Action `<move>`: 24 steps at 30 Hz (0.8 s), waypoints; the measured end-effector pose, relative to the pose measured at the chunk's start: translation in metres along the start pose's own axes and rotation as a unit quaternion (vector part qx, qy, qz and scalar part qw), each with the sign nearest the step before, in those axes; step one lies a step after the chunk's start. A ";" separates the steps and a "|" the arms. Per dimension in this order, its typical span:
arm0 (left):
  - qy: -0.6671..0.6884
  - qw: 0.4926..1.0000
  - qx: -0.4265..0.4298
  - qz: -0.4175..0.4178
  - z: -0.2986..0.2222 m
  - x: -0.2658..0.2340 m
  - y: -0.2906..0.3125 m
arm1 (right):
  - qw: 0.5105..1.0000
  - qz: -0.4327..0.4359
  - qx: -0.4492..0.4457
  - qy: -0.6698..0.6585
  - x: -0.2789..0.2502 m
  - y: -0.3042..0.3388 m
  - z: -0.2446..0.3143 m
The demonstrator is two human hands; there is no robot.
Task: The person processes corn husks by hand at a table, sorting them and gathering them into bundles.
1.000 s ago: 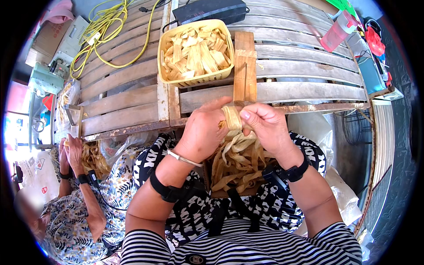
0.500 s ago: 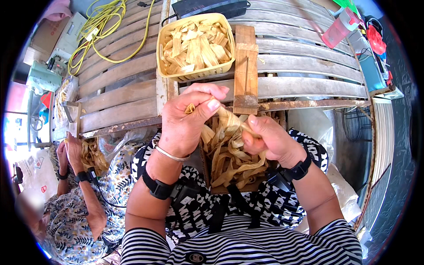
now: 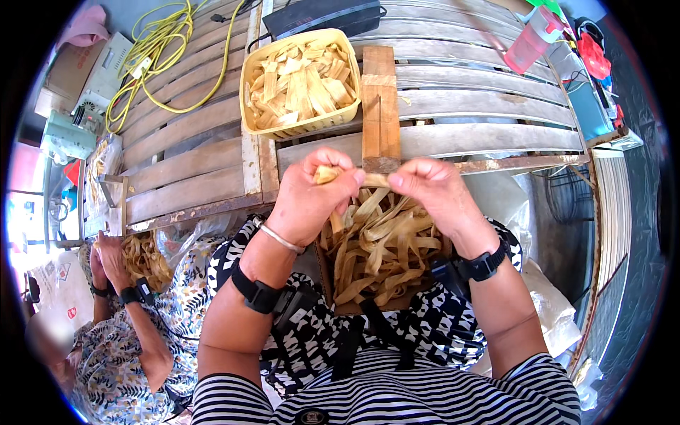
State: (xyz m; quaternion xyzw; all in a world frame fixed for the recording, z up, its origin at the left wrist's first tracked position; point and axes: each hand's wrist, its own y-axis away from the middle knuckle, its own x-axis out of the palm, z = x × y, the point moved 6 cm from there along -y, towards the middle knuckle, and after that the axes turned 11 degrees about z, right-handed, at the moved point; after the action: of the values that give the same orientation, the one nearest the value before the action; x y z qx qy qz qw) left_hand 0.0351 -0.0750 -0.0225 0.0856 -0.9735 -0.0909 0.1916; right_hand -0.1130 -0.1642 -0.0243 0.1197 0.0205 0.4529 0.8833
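My left hand [image 3: 312,193] is closed around a pale tan dried strip [image 3: 375,181], with a folded end showing above the fingers. My right hand [image 3: 438,193] pinches the other end, so the strip runs level between both hands. Below them, a cardboard box [image 3: 368,309] between my knees holds a tangle of long tan strips [image 3: 386,244]. Beyond my hands, on the slatted table, a pale yellow plastic basket [image 3: 301,129] is heaped with short, flat pieces [image 3: 304,88] of similar colour. The exact kind of strip cannot be made out.
A wooden block [image 3: 381,106] lies at the edge of the slatted table [image 3: 482,134]. A black box-shaped device [image 3: 322,18], a yellow cable [image 3: 166,42] and a pink bottle [image 3: 531,42] are farther off. At left, a co-worker's hands [image 3: 110,258] are near more strips [image 3: 145,258].
The strip has gone from slanting downward to the right to lying level between my hands. My right hand has risen, and my left hand has turned and lowered slightly.
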 end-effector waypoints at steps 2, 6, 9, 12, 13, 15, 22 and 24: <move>-0.047 0.999 0.020 -0.016 -0.002 0.001 -0.017 | 0.990 -0.066 -0.043 0.117 -0.021 -0.011 0.004; -0.180 0.979 0.045 -0.084 0.008 -0.018 -0.049 | 0.915 -0.170 -0.048 0.363 -0.024 -0.034 0.022; -0.392 0.901 0.097 -0.158 0.016 -0.033 -0.057 | 0.872 -0.208 0.011 0.444 -0.036 -0.043 0.017; -0.403 0.897 0.055 -0.175 0.012 -0.033 -0.048 | 0.862 -0.203 -0.046 0.462 -0.030 -0.030 0.020; -0.403 0.893 0.085 -0.180 0.005 -0.030 -0.041 | 0.869 -0.186 -0.079 0.451 -0.020 -0.025 0.022; -0.305 0.928 0.194 -0.093 0.002 -0.011 -0.031 | 0.873 -0.126 -0.157 0.443 0.005 -0.015 0.029; -0.081 0.996 -0.028 -0.035 0.026 0.013 0.008 | 0.842 0.041 -0.364 0.396 0.044 -0.001 0.044; 0.040 0.997 -0.066 -0.014 0.023 0.014 0.011 | 0.836 0.056 -0.372 0.398 0.051 0.001 0.047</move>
State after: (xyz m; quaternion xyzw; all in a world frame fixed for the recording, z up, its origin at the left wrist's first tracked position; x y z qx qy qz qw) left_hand 0.0121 -0.0642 -0.0362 0.0897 -0.9556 -0.1545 0.2342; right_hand -0.0764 -0.1315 0.0252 -0.4079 0.1935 0.4833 0.7500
